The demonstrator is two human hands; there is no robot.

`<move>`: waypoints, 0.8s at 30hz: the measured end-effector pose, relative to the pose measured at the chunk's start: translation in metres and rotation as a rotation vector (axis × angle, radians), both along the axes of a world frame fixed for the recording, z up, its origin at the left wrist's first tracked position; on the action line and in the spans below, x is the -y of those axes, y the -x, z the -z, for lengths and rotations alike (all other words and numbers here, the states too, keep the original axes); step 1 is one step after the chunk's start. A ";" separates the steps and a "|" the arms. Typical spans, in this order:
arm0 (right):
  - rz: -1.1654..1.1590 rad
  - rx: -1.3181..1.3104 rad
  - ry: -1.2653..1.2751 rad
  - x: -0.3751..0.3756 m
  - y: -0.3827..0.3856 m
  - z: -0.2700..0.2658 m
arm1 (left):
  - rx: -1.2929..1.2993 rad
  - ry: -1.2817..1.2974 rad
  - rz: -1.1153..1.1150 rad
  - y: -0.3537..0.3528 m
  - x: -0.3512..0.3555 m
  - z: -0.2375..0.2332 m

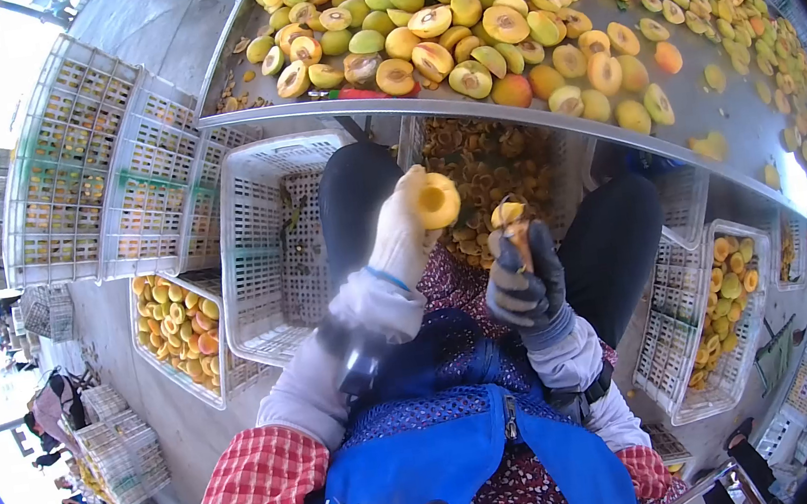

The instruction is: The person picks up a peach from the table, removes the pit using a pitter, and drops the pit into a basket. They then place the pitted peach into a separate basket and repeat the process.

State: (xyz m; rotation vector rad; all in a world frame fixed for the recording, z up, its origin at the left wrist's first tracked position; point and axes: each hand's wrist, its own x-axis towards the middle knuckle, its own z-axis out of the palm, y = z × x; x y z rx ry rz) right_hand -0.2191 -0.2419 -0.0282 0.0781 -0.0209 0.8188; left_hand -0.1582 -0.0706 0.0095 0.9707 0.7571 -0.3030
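My left hand (402, 227), in a white glove, is closed on a yellow peach half (438, 200), whose round hollow faces up with no stone in it. My right hand (526, 282), in a grey-coated glove, is wrapped round a small hand tool (520, 243) with a brown handle. At the tool's tip sits a bit of yellow flesh (507, 212); motion blurs the tip's shape. The two hands are a short way apart above my lap. Below and beyond them, a crate of brown and yellow scraps (488, 161) stands between my knees.
A metal table (306, 113) heaped with halved peaches (506, 23) crosses the front; a red-handled object (364, 93) lies at its edge. A white crate (241, 242) stands at left, near a crate of peach halves (181, 325) and stacked crates (81, 171). Another fruit crate (728, 313) is at right.
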 end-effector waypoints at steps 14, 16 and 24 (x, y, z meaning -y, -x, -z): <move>0.246 -0.100 1.004 0.007 -0.015 0.063 | 0.478 -1.613 0.449 -0.103 -0.077 -0.028; 0.279 0.071 1.179 0.003 -0.017 0.075 | 0.362 -1.844 0.692 -0.158 -0.050 -0.005; 0.457 -0.092 1.232 0.010 -0.049 0.032 | 0.757 -1.456 0.851 -0.179 -0.024 0.003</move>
